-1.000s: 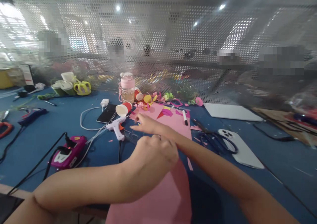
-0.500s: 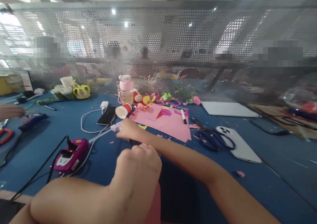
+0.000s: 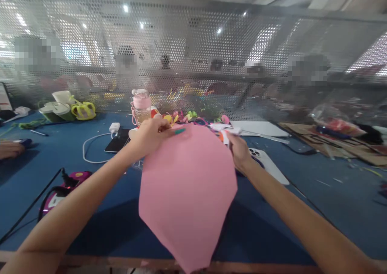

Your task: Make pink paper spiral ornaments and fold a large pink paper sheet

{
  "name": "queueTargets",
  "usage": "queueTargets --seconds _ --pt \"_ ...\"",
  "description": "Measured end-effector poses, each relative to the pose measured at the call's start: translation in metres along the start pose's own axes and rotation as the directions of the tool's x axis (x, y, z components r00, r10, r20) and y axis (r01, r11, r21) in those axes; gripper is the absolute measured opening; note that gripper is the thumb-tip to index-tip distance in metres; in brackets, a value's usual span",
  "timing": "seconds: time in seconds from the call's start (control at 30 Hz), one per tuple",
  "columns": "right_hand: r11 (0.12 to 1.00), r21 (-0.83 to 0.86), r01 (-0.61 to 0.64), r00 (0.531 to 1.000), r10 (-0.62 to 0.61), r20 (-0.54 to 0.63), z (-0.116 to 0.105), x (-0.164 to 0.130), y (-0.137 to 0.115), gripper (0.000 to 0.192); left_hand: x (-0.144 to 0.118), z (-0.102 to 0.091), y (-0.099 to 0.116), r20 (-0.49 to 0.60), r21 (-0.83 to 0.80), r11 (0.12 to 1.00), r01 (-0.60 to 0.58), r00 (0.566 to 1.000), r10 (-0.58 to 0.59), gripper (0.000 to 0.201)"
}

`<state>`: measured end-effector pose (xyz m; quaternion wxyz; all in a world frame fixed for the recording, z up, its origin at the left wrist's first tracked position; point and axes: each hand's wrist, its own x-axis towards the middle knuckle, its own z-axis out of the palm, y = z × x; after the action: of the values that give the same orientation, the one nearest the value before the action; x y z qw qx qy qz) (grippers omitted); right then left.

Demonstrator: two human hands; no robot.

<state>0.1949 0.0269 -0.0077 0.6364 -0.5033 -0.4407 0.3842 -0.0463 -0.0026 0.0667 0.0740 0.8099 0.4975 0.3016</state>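
A large sheet of pink paper, with cut, angled edges, stands tilted in front of me, its lower tip near the table's front edge. My left hand pinches it at the upper left edge. A small teal piece shows by those fingertips; what it is I cannot make out. Closed round a white and orange glue gun, my right hand is at the sheet's upper right edge. A long translucent glue stick sticks out behind the gun. The paper hides part of its nozzle.
A pink-lidded bottle, a black phone and a magenta power strip with cables lie left. A white phone lies right, near a white board. Another person's hand is at far left.
My right hand has swung from the left over to the right with the glue gun. My left hand has moved forward, raising the pink paper into view. The view has turned slightly right.
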Motion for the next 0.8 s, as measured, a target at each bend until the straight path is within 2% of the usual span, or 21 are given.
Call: queueTargets --seconds 0.07,0.13,0.2,0.27,0.33,0.4,0.47,0.53,0.57,0.67,0.73,0.8 --pt "0.998 0.013 -0.059 0.988 0.060 -0.142 -0.020 -0.011 -0.009 0.021 0.014 0.021 -0.025 0.124 -0.120 0.993 -0.001 0.992 0.016 0.040" --pt "0.997 -0.009 -0.070 0.974 0.067 -0.214 -0.039 -0.024 -0.021 0.023 0.018 0.045 -0.042 0.171 -0.100 0.995 -0.020 0.984 0.037 0.038" --pt "0.995 -0.086 -0.050 0.948 0.020 -0.316 -0.055 -0.038 -0.033 0.025 0.013 0.068 -0.050 0.234 -0.038 0.999 0.004 0.972 0.005 0.039" --pt "0.984 -0.169 -0.065 0.948 0.008 -0.318 -0.066 -0.052 -0.042 0.029 0.005 0.085 -0.049 0.270 0.033 0.999 0.019 0.962 -0.027 0.037" --pt "0.987 -0.155 -0.043 0.973 0.007 -0.230 -0.069 -0.064 -0.048 0.028 -0.003 0.094 -0.041 0.233 0.143 0.989 -0.030 0.973 -0.004 0.034" --pt "0.991 -0.123 -0.047 0.995 0.036 -0.088 -0.065 -0.071 -0.050 0.029 -0.013 0.097 -0.026 0.176 0.323 0.939 -0.119 0.982 0.064 0.044" --pt "0.987 -0.141 -0.078 0.995 0.086 0.052 -0.057 -0.071 -0.047 0.030 -0.025 0.096 -0.008 0.142 0.503 0.849 -0.161 0.985 0.103 0.054" --pt "0.982 -0.171 -0.083 0.981 0.111 0.161 -0.047 -0.065 -0.042 0.032 -0.041 0.096 0.010 0.164 0.591 0.793 -0.148 0.985 0.062 0.053" --pt "0.983 -0.171 -0.071 0.974 0.106 0.201 -0.042 -0.060 -0.038 0.032 -0.049 0.097 0.017 0.226 0.583 0.789 -0.193 0.972 0.070 0.052" --pt "0.993 -0.108 -0.041 0.964 0.068 0.258 -0.027 -0.044 -0.028 0.029 -0.068 0.103 0.029 0.446 0.489 0.813 -0.316 0.891 0.078 0.065" --pt "0.996 -0.071 -0.056 0.951 0.075 0.299 -0.018 -0.036 -0.022 0.027 -0.075 0.106 0.030 0.521 0.390 0.862 -0.323 0.850 0.083 0.067" --pt "0.995 -0.054 -0.084 0.934 0.098 0.344 -0.013 -0.031 -0.015 0.027 -0.078 0.107 0.028 0.550 0.275 0.907 -0.320 0.826 0.124 0.075"
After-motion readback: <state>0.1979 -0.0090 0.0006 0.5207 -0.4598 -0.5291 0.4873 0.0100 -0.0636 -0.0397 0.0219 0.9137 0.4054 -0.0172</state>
